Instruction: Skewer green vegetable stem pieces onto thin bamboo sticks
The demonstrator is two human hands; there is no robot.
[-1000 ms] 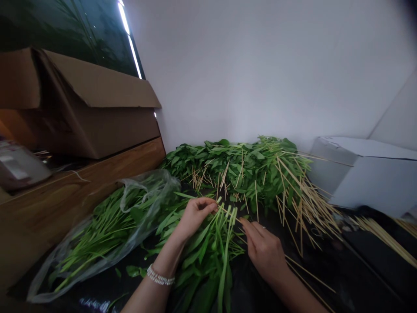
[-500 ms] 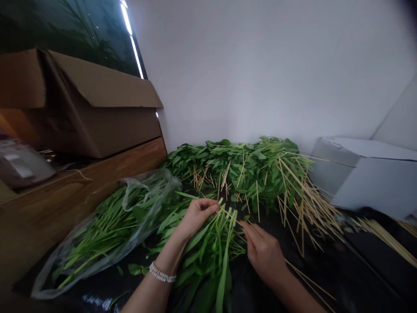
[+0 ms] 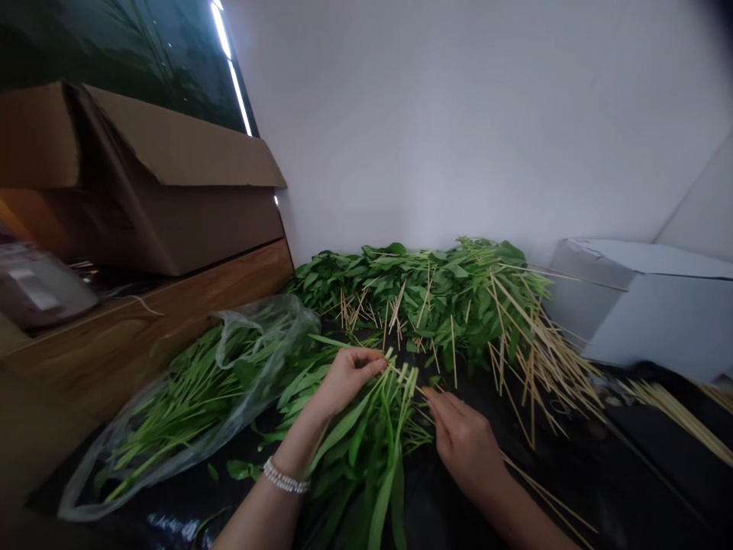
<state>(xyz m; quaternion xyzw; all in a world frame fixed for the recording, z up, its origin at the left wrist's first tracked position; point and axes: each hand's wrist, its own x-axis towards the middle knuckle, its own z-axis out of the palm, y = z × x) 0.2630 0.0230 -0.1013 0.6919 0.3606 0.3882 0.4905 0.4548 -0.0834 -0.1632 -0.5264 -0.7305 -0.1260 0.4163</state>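
Observation:
My left hand [image 3: 343, 378] is pinched shut on the cut stem ends of a bunch of long green leafy stalks [image 3: 372, 435] lying on the black surface [image 3: 573, 473]. My right hand [image 3: 466, 443] sits just to the right of the stems, fingers closed on a thin bamboo skewer [image 3: 544, 493] that runs back under my wrist. Its tip points at the stem ends. A pearl bracelet [image 3: 283, 480] circles my left wrist.
A heap of skewered greens [image 3: 447, 298] with many bamboo sticks lies behind my hands. A clear plastic bag of stalks [image 3: 188, 397] lies at left, beside a wooden ledge [image 3: 143, 328] bearing a cardboard box [image 3: 160, 183]. A white box [image 3: 647, 305] and loose skewers [image 3: 676, 412] are at right.
Almost nothing moved. My right hand has crept slightly down and left; my left hand keeps its pinch on the stem ends.

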